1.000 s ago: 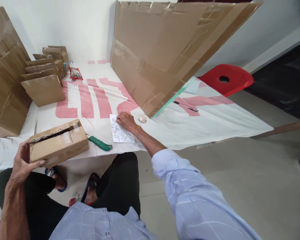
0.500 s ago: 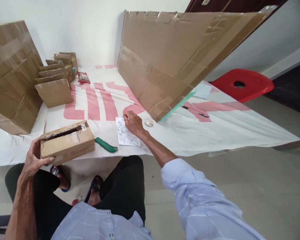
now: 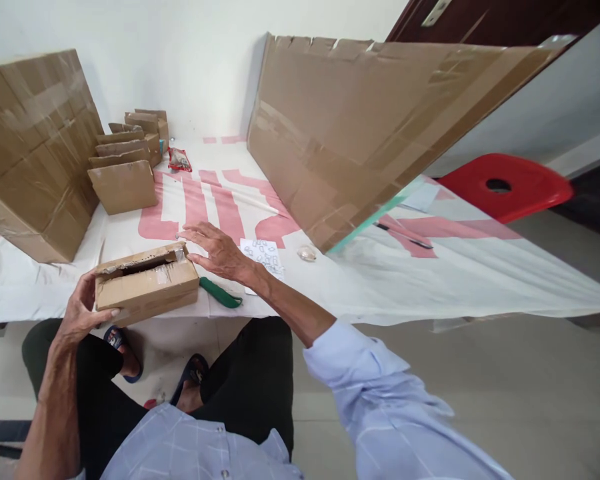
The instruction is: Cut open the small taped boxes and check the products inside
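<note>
A small cardboard box [image 3: 150, 290] with a ragged slot in its top lies at the table's front edge. My left hand [image 3: 83, 310] grips its left end, thumb on the front side and fingers behind. My right hand [image 3: 215, 250] hovers at the box's right end, fingers stretched toward the left and apart, with nothing visible in them. Under the right wrist lies a white sheet [image 3: 260, 252] with many small drawn or loose shapes, partly hidden by the forearm. A green cutter-like tool [image 3: 221, 292] rests between the box and the sheet.
Upright cardboard pieces [image 3: 125, 187] and a large carton [image 3: 40, 160] stand at the left. A red packet [image 3: 179, 160] lies behind. A big cardboard panel [image 3: 360, 127] leans at the right, near a small clear-wrapped item [image 3: 307, 253], a pen [image 3: 405, 237] and a red stool [image 3: 520, 187].
My right hand has moved left from the sheet to the box's right end, and its fingers have spread. My left hand still holds the box. The view has shifted slightly.
</note>
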Tool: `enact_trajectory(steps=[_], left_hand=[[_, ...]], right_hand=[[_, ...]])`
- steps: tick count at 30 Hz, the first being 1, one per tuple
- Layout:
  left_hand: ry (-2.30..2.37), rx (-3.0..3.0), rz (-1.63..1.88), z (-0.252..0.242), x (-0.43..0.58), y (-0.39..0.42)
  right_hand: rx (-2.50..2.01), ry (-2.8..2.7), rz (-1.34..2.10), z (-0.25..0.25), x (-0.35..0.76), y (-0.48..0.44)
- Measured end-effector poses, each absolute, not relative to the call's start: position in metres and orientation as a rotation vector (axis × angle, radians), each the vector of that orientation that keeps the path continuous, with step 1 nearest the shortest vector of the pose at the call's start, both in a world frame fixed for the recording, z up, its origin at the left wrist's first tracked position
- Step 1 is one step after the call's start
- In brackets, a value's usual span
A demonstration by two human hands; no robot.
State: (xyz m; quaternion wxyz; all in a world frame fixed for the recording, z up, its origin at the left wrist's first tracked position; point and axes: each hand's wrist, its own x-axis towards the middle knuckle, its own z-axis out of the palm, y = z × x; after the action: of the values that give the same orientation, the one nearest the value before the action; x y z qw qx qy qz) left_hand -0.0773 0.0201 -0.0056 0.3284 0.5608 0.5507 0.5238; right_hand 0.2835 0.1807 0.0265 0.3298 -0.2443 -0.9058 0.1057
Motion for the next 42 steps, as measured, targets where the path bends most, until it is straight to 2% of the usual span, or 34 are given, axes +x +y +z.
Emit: enact_trajectory(steps=[6, 14, 21, 28, 36, 42], left_hand=[[1.469, 1.625, 1.308, 0.000, -0.079, 0.018], [1.617, 2.044, 0.988, 0.039, -0.065, 0.018], [1.607, 2.029, 0.998, 0.036, -0.064, 0.018], [1.623, 2.004, 0.991, 0.039, -0.064, 0.017], [1.630, 2.001, 0.989, 0.040, -0.065, 0.017], [1.653, 2.008, 1.051, 0.033, -0.077, 0.025]], right_hand=[[-0.574, -2.385, 0.340, 0.026, 0.267, 0.194], [-0.583, -2.125, 0.888, 0.043, 0.260, 0.192], [-0.685, -2.016, 1.057, 0.055, 0.252, 0.196], [-0.871, -1.562, 1.483, 0.046, 0.244, 0.208], [-0.899, -1.035, 1.435, 0.043, 0.247, 0.223], [-0.931, -1.113, 1.220, 0.030, 0.283, 0.217]])
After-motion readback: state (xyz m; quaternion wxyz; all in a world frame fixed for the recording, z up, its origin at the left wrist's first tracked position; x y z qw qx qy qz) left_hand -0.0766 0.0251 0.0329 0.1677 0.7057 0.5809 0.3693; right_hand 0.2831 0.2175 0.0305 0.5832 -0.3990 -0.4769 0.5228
